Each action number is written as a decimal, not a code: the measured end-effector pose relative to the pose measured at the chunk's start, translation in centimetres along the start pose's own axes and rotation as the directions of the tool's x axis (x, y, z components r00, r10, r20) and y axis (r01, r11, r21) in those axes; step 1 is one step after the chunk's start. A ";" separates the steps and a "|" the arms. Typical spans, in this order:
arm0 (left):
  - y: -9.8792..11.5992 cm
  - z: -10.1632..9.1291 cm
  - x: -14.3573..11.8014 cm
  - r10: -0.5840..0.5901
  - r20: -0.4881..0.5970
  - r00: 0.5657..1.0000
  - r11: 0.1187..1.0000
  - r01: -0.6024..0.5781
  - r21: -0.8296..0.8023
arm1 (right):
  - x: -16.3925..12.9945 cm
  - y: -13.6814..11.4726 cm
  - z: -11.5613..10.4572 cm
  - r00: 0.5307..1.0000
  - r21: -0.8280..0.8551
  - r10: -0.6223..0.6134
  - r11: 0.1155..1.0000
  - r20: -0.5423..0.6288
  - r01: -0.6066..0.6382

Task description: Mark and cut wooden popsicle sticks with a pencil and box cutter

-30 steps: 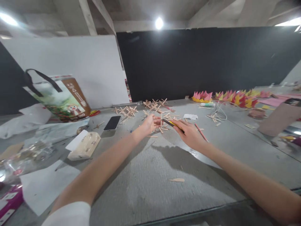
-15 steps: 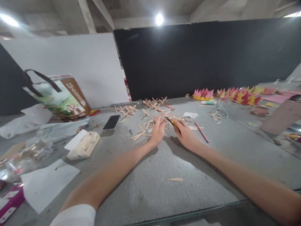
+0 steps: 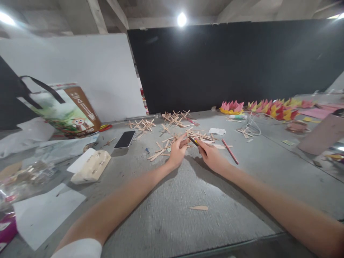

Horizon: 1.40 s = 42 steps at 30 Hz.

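Observation:
My right hand (image 3: 212, 154) is closed around a yellow and black utility knife (image 3: 194, 141), its tip pointing up and to the left. Facing it, my left hand (image 3: 177, 151) has its fingers bent in a pinch on what looks like the end of a wooden craft stick (image 3: 188, 142), mostly hidden by the fingers. The knife tip is close to the left fingertips; whether it touches the stick I cannot tell. Behind both hands lies a loose pile of craft sticks (image 3: 200, 134). Nearer me, a single pointed piece of stick (image 3: 199, 208) rests on the grey table (image 3: 161, 211).
A red pencil (image 3: 230, 152) lies right of my right hand. To the left are a phone (image 3: 125, 139), a tissue pack (image 3: 92, 166), white paper (image 3: 48, 215) and a shopping bag (image 3: 70, 114). Pink and yellow paper flowers (image 3: 272, 109), a cable (image 3: 254, 125) and a tumbler (image 3: 321, 132) occupy the right.
My left hand has shifted slightly left, and its fingers are more bent. The knife stays in my right hand, now lying a little further left and lower. The view has shifted slightly.

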State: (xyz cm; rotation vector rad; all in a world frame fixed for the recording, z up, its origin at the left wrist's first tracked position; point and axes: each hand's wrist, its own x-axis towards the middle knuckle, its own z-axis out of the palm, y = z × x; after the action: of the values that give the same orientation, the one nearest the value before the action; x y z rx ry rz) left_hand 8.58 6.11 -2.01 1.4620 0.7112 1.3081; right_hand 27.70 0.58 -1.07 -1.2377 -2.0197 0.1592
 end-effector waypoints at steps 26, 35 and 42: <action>0.4 -0.4 -0.4 -0.100 0.166 0.981 0.985 0.121 -0.124 | -0.4 0.9 -1.6 0.996 -0.157 0.010 0.988 0.085 0.003; -0.4 0.2 -0.1 -0.025 0.061 0.998 0.997 0.020 0.071 | -0.3 -0.1 -1.2 0.991 -0.157 0.054 0.987 0.119 -0.035; -0.6 0.1 -0.3 0.018 0.020 1.000 0.964 -0.023 0.264 | -0.7 -1.7 -0.6 0.988 -0.089 0.099 0.992 0.120 -0.089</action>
State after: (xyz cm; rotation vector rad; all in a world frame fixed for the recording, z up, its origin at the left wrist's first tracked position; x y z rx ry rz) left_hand 8.68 5.98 -2.68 1.6950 0.8880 1.2501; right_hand 27.10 -0.99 -0.20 -1.4073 -2.0934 0.2040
